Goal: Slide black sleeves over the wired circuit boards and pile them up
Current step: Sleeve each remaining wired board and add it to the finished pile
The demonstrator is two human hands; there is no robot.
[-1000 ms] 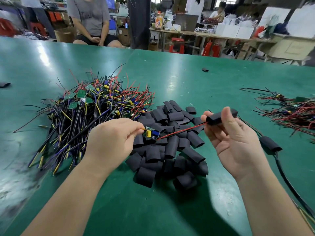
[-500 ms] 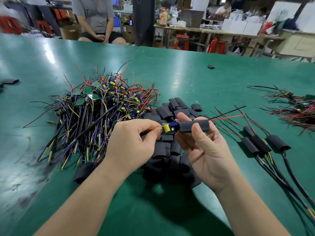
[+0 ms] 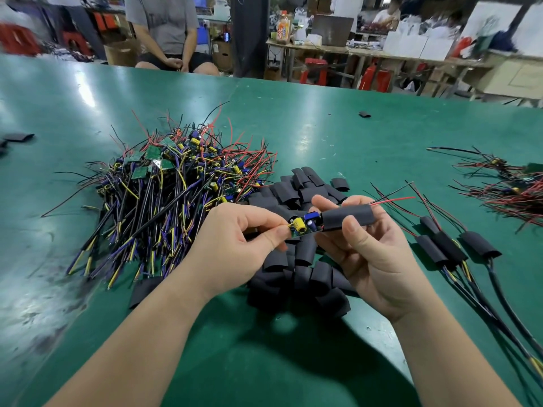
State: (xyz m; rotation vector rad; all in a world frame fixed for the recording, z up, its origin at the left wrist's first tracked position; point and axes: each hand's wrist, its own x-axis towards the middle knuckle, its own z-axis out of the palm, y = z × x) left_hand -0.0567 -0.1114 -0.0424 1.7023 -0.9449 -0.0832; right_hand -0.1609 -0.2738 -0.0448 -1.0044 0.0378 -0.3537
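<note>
The left hand (image 3: pixel 235 245) pinches the bare end of a circuit board (image 3: pixel 304 227) between thumb and forefinger. The right hand (image 3: pixel 373 259) curls round a black sleeve (image 3: pixel 348 217), which touches the board's other end. A second ago the sleeve sat far out on the wires. Loose sleeves (image 3: pixel 302 265) lie beneath both hands, and sleeved boards (image 3: pixel 446 248) lie on the desk (image 3: pixel 264 362), right of the right hand.
</note>
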